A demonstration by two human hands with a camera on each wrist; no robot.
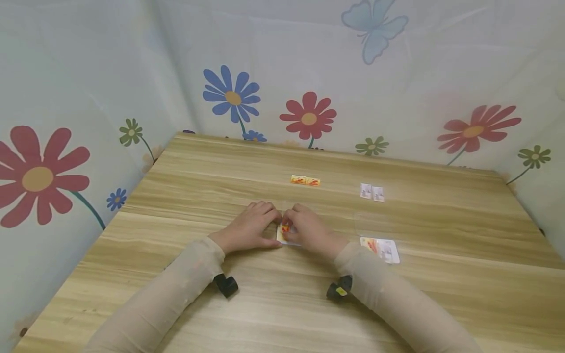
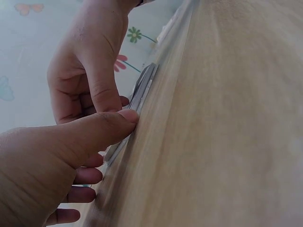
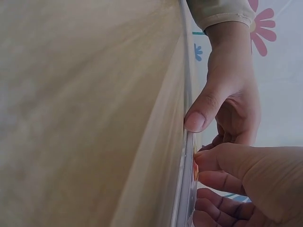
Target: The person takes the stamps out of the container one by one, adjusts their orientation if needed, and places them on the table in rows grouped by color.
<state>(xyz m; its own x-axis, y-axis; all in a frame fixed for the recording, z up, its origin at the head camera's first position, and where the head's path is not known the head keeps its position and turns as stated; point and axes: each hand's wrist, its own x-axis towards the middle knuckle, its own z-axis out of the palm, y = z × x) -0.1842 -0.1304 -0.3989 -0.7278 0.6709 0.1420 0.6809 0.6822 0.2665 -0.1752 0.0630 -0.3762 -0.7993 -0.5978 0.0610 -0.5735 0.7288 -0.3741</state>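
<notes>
The picture card [image 1: 280,234] lies flat on the desk [image 1: 273,314] between the left hand [image 1: 250,227] and the right hand [image 1: 312,232], its near edge running left to right. Left thumb and bent fingers grip the card's left end; right fingertips pinch the red-and-yellow picture piece [image 1: 285,228] on it.

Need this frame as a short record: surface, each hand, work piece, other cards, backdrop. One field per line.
surface: light-brown wood-grain table
work_piece: white rectangular card with a red-and-yellow picture, partly hidden
left_hand: left hand grips the card, thumb at its near edge
right_hand: right hand has thumb and fingertip on the picture
cards_far: two small yellow-and-red rectangles, side by side
cards_far_right: two small pale grey-white rectangles
card_right: white round-cornered card, orange and grey pictures
backdrop: white flower-printed sheet
</notes>
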